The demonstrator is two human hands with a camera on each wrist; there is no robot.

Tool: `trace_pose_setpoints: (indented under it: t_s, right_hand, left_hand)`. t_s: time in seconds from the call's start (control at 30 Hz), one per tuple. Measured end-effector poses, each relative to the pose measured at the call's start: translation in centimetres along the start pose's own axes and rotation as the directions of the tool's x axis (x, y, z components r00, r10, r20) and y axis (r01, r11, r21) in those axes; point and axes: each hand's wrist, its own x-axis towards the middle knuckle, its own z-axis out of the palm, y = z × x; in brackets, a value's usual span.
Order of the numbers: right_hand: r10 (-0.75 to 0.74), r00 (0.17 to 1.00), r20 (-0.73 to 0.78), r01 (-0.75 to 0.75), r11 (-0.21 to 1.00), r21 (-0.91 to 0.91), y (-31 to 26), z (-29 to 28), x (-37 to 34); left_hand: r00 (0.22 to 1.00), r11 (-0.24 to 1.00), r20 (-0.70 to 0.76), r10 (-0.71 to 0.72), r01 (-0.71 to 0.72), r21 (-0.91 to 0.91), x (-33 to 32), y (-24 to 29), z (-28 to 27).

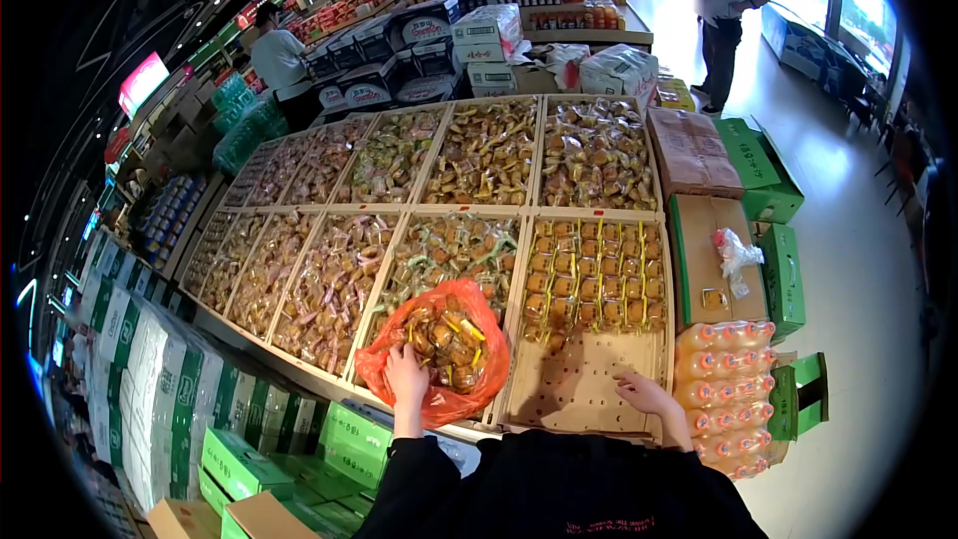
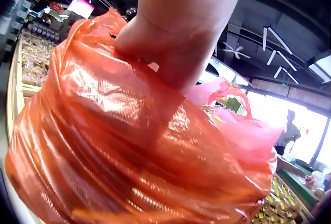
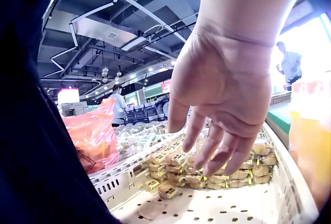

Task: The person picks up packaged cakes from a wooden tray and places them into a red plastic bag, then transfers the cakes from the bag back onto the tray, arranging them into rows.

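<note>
My left hand (image 1: pixel 407 377) reaches over the near left rim of a red plastic bag (image 2: pixel 119 131). Its fingers are at the wrapped cakes (image 1: pixel 451 341) inside; in the left wrist view the bag hides the fingertips, so I cannot tell what they grip. The bag stands over the front row of crates. My right hand (image 3: pixel 222 105) hangs with loose, spread fingers above the bare front floor of a pale slotted crate (image 1: pixel 584 399), holding nothing. Behind it in that crate, small packaged cakes (image 1: pixel 594 274) with yellow strips stand in stacked rows.
More wooden-edged compartments of wrapped snacks (image 1: pixel 329 279) spread left and behind. On the right are bottled orange drinks (image 1: pixel 723 394) in packs and a cardboard box (image 1: pixel 714 274). Green cartons (image 1: pixel 239 464) stand front left. Two people (image 1: pixel 720 20) are farther back.
</note>
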Motion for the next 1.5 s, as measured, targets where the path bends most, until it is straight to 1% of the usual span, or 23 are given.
trace_pose_setpoints:
  t_s: [0.1, 0.17, 0.27, 0.33, 0.4, 0.47, 0.5, 0.53, 0.6, 0.67, 0.77, 0.83, 0.93, 1.0, 1.07, 1.2, 1.27, 1.3, 1.33, 1.37, 1.4, 1.43, 1.5]
  right_hand:
    - [0.003, 0.999, 0.051, -0.001, 0.999, -0.038, -2.1, -0.4, 1.2]
    - [0.012, 0.993, 0.114, -0.006, 0.998, -0.055, -2.8, -0.3, 1.9]
    - [-0.029, 0.980, 0.197, 0.030, 1.000, 0.001, -3.3, 0.4, 2.7]
    - [-0.054, 0.974, 0.222, 0.055, 0.998, 0.001, -4.1, 0.4, 2.8]
    - [-0.114, 0.963, 0.245, 0.114, 0.993, 0.016, -3.7, 0.8, 3.0]
    - [-0.161, 0.954, 0.252, 0.156, 0.987, 0.038, -3.1, 1.0, 3.2]
    - [-0.212, 0.945, 0.249, 0.191, 0.976, 0.106, -2.8, 1.3, 3.4]
    - [-0.260, 0.935, 0.241, 0.221, 0.959, 0.176, -2.4, 1.5, 3.4]
    - [-0.290, 0.927, 0.237, 0.243, 0.947, 0.209, -2.9, 1.8, 3.1]
    - [-0.309, 0.922, 0.235, 0.252, 0.937, 0.241, -4.2, 2.1, 2.2]
    - [-0.262, 0.932, 0.250, 0.176, 0.931, 0.319, -6.4, 2.5, 0.7]
    - [-0.398, 0.895, 0.201, 0.283, 0.855, 0.434, -6.1, 3.3, 0.4]
    - [-0.367, 0.912, 0.184, 0.276, 0.879, 0.388, -7.5, 2.9, -0.5]
    - [-0.340, 0.929, 0.145, 0.263, 0.883, 0.388, -8.1, 2.5, 0.0]
    - [-0.401, 0.914, 0.057, 0.322, 0.805, 0.499, -8.4, 2.4, 0.6]
    - [-0.373, 0.928, 0.010, 0.317, 0.802, 0.507, -11.2, 1.1, 0.6]
    - [-0.425, 0.905, 0.035, 0.325, 0.740, 0.589, -11.7, 1.6, 1.2]
    - [-0.372, 0.925, 0.076, 0.306, 0.849, 0.431, -11.8, 1.6, 1.5]
    - [-0.425, 0.905, 0.025, 0.363, 0.801, 0.475, -11.7, 2.1, 1.7]
    - [-0.416, 0.910, -0.001, 0.323, 0.705, 0.632, -12.1, 2.5, 1.4]
    - [-0.381, 0.924, 0.025, 0.311, 0.789, 0.529, -11.5, 2.4, 2.1]
    - [-0.351, 0.936, 0.007, 0.291, 0.788, 0.542, -12.1, 2.3, 1.6]
    - [-0.352, 0.936, 0.005, 0.307, 0.824, 0.476, -11.1, 2.5, 2.3]
  left_hand:
    - [0.999, 0.995, -0.015, -0.044, 0.042, -0.086, 0.5, -0.6, -0.8]
    - [0.988, 0.958, -0.157, 0.004, -0.049, -0.283, 0.3, -1.1, -1.4]
    - [0.949, 0.914, -0.278, -0.150, 0.025, -0.406, -1.2, 0.4, -3.9]
    - [0.916, 0.839, -0.268, -0.299, 0.119, -0.530, -2.8, 1.8, -5.3]
    - [0.904, 0.822, -0.292, -0.313, 0.104, -0.561, -4.7, 4.2, -7.4]
    - [0.899, 0.706, -0.286, -0.331, 0.035, -0.707, -6.2, 5.4, -6.7]
    - [0.922, 0.590, -0.166, -0.349, 0.078, -0.804, -7.4, 7.2, -8.2]
    - [0.939, 0.282, -0.009, -0.345, 0.095, -0.955, -8.1, 7.3, -6.8]
    - [0.955, 0.150, 0.067, -0.289, 0.115, -0.982, -9.7, 8.8, -6.9]
    - [0.961, 0.118, 0.159, -0.227, 0.189, -0.975, -11.5, 10.7, -8.0]
    - [0.950, 0.124, 0.241, -0.197, 0.268, -0.956, -13.4, 12.5, -8.5]
    - [0.942, 0.123, 0.270, -0.202, 0.297, -0.947, -13.8, 13.6, -9.1]
    - [0.937, 0.165, 0.313, -0.154, 0.337, -0.927, -12.9, 14.0, -8.8]
    - [0.937, 0.105, 0.344, -0.055, 0.348, -0.931, -11.4, 14.4, -8.9]
    - [0.925, 0.067, 0.379, 0.011, 0.378, -0.923, -10.3, 15.4, -9.4]
    - [0.875, 0.082, 0.409, 0.260, 0.403, -0.912, -8.4, 16.8, -9.5]
    - [0.895, 0.264, 0.351, 0.275, 0.280, -0.923, -8.3, 17.8, -8.7]
    - [0.888, 0.341, 0.346, 0.303, 0.238, -0.909, -8.1, 17.9, -7.6]
    - [0.927, 0.391, 0.202, 0.317, 0.066, -0.918, -8.2, 18.2, -6.6]
    - [0.932, 0.505, 0.146, 0.331, -0.045, -0.862, -8.0, 17.8, -6.9]
    - [0.924, 0.453, -0.067, 0.375, -0.246, -0.857, -7.8, 17.7, -6.1]
    - [0.925, 0.520, -0.051, 0.376, -0.256, -0.815, -7.7, 17.4, -6.5]
    - [0.959, 0.617, 0.089, 0.269, -0.100, -0.781, -8.3, 17.0, -7.7]
